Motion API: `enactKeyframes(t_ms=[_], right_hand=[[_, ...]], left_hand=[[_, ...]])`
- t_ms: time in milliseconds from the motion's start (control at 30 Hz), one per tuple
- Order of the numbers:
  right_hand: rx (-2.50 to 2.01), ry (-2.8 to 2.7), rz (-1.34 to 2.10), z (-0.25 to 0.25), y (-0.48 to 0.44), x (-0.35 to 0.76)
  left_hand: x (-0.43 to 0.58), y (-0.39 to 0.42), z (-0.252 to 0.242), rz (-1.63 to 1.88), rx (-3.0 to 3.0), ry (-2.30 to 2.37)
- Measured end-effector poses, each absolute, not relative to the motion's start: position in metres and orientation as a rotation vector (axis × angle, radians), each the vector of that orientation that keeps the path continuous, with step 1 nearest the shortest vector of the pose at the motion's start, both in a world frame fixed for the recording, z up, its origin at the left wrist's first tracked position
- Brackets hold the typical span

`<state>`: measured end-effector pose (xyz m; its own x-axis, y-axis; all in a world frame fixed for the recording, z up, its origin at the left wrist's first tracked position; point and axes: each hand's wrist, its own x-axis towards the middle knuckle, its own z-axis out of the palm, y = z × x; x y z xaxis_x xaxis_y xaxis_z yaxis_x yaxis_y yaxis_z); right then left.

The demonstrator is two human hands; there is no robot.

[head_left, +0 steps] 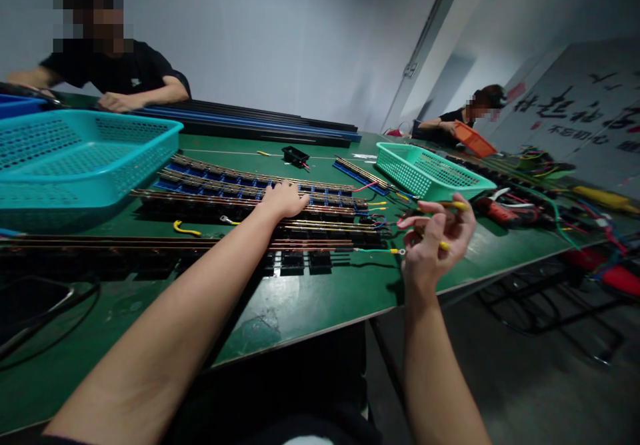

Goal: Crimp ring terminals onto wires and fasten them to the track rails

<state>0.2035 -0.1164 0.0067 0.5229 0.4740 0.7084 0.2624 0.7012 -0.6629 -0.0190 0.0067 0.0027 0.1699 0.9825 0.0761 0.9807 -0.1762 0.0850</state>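
Note:
My left hand [286,200] lies over the copper-coloured rails on the blue-and-black holders [215,177], its thumb apart and its fingertips partly hidden. To the right, my right hand [440,238] is raised above the table with its fingers curled round something thin with yellow ends [444,246]; its exact kind is unclear. A pink wire runs close to those fingers. Just left of that hand is a green wire [377,250] with a yellow sleeve and ring terminal. More rails on black holders [300,244] lie under and in front of my left forearm.
A turquoise basket [90,195] stands left and a mint-green basket [435,177] right on the green table [300,312]. A yellow curved piece [187,230] and a small black tray [295,156] lie there. Two people sit across; one holds an orange basket [475,140].

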Motion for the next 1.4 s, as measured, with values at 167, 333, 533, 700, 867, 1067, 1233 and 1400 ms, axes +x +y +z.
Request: enactKeyframes(t_ms=[167,333,533,700,867,1067,1233,1400], right_hand=[[-0.84,-0.924,0.176,-0.007,-0.136,0.212],[-0.802,-0.959,0.29,-0.011,-0.123,0.22],[-0.902,-1.029,0.386,-0.019,-0.113,0.225],[-0.993,-1.15,0.275,-0.026,-0.118,0.223],[-1.121,-1.484,0.207,-0.03,-0.122,0.224],[-1.126,-1.753,0.103,-0.035,-0.121,0.228],[-1.139,-1.85,-0.007,-0.034,-0.121,0.225],[-1.161,-1.845,0.029,-0.033,-0.123,0.222]], left_hand=[[-0.019,0.006,0.003,0.173,2.392,2.008],[-0.019,0.008,0.002,0.152,2.384,2.014],[-0.019,0.01,0.001,0.146,2.378,2.019],[-0.019,0.011,0.0,0.157,2.394,2.02],[-0.019,0.01,0.0,0.164,2.397,2.016],[-0.018,0.009,0.001,0.144,2.374,2.03],[-0.019,0.01,0.001,0.15,2.385,2.023],[-0.019,0.01,0.001,0.152,2.396,2.014]])
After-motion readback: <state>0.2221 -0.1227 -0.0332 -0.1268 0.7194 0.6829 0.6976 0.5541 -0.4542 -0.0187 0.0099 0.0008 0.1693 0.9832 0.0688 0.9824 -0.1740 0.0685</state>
